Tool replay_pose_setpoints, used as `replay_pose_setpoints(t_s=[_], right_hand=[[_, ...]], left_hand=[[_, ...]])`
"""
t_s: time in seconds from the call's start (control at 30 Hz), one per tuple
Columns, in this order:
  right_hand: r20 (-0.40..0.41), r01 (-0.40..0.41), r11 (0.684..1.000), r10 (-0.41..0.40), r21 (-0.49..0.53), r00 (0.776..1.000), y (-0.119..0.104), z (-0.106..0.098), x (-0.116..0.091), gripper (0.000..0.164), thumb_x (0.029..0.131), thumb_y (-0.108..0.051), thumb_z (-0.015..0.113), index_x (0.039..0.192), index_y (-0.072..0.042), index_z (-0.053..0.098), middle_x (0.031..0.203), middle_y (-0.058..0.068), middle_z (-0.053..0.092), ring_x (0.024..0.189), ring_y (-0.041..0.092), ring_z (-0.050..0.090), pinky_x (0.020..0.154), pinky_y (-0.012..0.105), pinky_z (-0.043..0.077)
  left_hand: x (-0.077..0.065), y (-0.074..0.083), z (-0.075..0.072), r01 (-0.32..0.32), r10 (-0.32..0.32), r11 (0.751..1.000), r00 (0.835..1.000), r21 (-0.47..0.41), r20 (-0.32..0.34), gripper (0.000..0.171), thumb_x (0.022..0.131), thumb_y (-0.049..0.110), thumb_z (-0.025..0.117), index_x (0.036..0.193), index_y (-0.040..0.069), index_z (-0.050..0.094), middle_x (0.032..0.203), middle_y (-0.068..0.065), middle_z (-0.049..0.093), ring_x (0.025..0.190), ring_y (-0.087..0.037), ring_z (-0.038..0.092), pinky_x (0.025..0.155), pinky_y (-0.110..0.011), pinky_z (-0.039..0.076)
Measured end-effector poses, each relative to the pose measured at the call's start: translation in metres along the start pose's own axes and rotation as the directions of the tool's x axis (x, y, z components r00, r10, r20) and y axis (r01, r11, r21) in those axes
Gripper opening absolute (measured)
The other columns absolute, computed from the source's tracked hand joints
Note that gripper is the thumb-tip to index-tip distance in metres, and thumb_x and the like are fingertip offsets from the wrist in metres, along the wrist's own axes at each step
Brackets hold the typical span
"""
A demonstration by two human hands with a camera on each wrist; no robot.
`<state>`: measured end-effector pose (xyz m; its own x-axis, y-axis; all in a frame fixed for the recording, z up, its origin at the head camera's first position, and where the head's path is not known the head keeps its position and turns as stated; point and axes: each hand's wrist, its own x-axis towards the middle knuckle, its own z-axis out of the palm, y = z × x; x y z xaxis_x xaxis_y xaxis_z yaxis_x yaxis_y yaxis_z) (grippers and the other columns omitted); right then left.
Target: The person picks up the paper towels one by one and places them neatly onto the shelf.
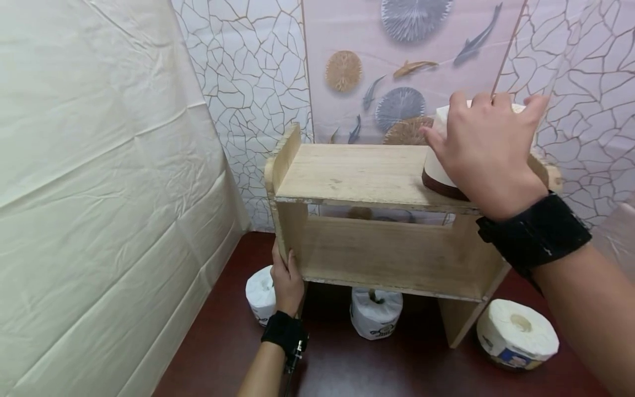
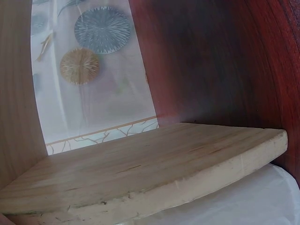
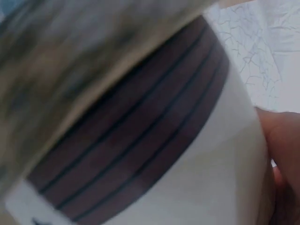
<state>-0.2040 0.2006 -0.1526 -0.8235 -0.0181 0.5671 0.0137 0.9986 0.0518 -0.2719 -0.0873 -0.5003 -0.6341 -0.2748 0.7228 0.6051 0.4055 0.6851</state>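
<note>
A small two-tier wooden shelf (image 1: 357, 171) stands upright in the middle of the head view. My left hand (image 1: 288, 284) grips the lower front edge of its left side panel, which shows close up in the left wrist view as a pale wooden board (image 2: 140, 168). At the right end of the top board, my right hand (image 1: 491, 149) holds a white toilet paper roll (image 1: 439, 171) from above, with thumb and fingers spread round it. A brown striped band (image 3: 145, 136) runs round that roll's lower end, right at the shelf's front edge in the right wrist view.
Toilet paper rolls stand on the dark red table (image 1: 213, 342): one left of the shelf (image 1: 260, 292), another under the lower board (image 1: 376, 311), a third by the right side panel (image 1: 518, 333). A cream cloth wall (image 1: 109, 165) rises at left; a patterned sheet (image 1: 248, 82) hangs behind.
</note>
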Motion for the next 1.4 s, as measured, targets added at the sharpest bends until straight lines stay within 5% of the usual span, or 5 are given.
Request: replay_pose_setpoints(t_s=[0.33, 0.9, 1.2, 1.4], right_hand=[[-0.101, 0.036, 0.998, -0.031, 0.046, 0.994, -0.004, 0.004, 0.000, 0.043, 0.106, -0.031, 0.056, 0.089, 0.007, 0.048, 0.093, 0.040, 0.056, 0.093, 0.057, 0.052, 0.099, 0.076, 0.027], [-0.159, 0.088, 0.989, -0.068, 0.121, 0.985, 0.001, 0.002, -0.001, 0.046, 0.109, -0.033, 0.054, 0.087, 0.006, 0.050, 0.089, 0.033, 0.055, 0.093, 0.055, 0.051, 0.104, 0.077, 0.019], [-0.130, 0.075, 0.978, -0.050, 0.196, 0.990, 0.003, -0.008, -0.005, 0.049, 0.109, -0.038, 0.059, 0.132, 0.006, 0.058, 0.114, 0.037, 0.063, 0.109, 0.057, 0.055, 0.110, 0.076, 0.012], [-0.112, 0.096, 0.969, -0.072, 0.228, 0.991, 0.004, -0.010, -0.010, 0.052, 0.109, -0.035, 0.061, 0.144, 0.002, 0.054, 0.126, 0.036, 0.062, 0.118, 0.056, 0.054, 0.112, 0.075, 0.012]], left_hand=[[-0.001, 0.003, -0.004, 0.006, -0.006, 1.000, 1.000, 0.003, 0.018, 0.053, 0.113, 0.012, 0.048, 0.164, 0.011, 0.033, 0.142, -0.034, 0.058, 0.110, -0.047, 0.071, 0.077, -0.060, 0.060], [0.002, 0.006, -0.001, 0.014, -0.014, 1.000, 1.000, -0.014, 0.007, 0.053, 0.113, 0.010, 0.049, 0.163, 0.008, 0.035, 0.142, -0.033, 0.059, 0.111, -0.046, 0.071, 0.080, -0.061, 0.059], [0.003, 0.004, 0.000, 0.023, -0.023, 1.000, 1.000, -0.005, 0.019, 0.052, 0.114, 0.014, 0.047, 0.164, 0.011, 0.033, 0.145, -0.032, 0.056, 0.114, -0.046, 0.069, 0.081, -0.060, 0.060], [0.001, 0.006, -0.003, 0.033, -0.033, 0.999, 0.999, 0.005, 0.026, 0.053, 0.114, 0.014, 0.048, 0.164, 0.012, 0.033, 0.142, -0.034, 0.058, 0.110, -0.047, 0.071, 0.077, -0.059, 0.060]])
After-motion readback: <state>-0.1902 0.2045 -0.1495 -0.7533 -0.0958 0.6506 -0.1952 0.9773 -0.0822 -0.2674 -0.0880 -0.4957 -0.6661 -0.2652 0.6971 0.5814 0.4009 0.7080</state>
